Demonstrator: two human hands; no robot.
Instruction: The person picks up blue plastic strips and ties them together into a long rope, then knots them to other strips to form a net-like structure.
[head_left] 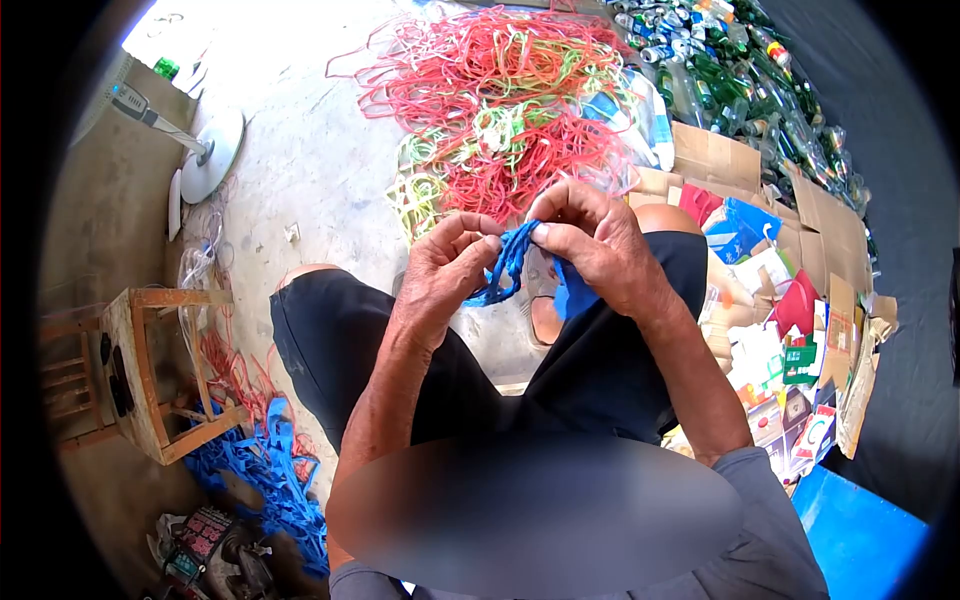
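A bunched blue fabric strip (512, 262) is stretched between my two hands, above my lap. My left hand (452, 262) pinches one side of it between thumb and fingers. On the other side my right hand (597, 245) grips it with thumb and forefinger, and a wider blue flap (573, 292) hangs below that hand. Strands of the strip look twisted or knotted at the middle; the exact knot is too small to make out. Just beyond my hands lies a heap of red and light-green plastic strapping (510, 110).
Flattened cardboard (715, 155) and printed boxes lie to the right, below a pile of bottles and cans (735, 85). To the left are an overturned wooden stool (150, 375), a fan base (213, 158) and more blue strips (275, 470). A blue panel (858, 535) sits lower right.
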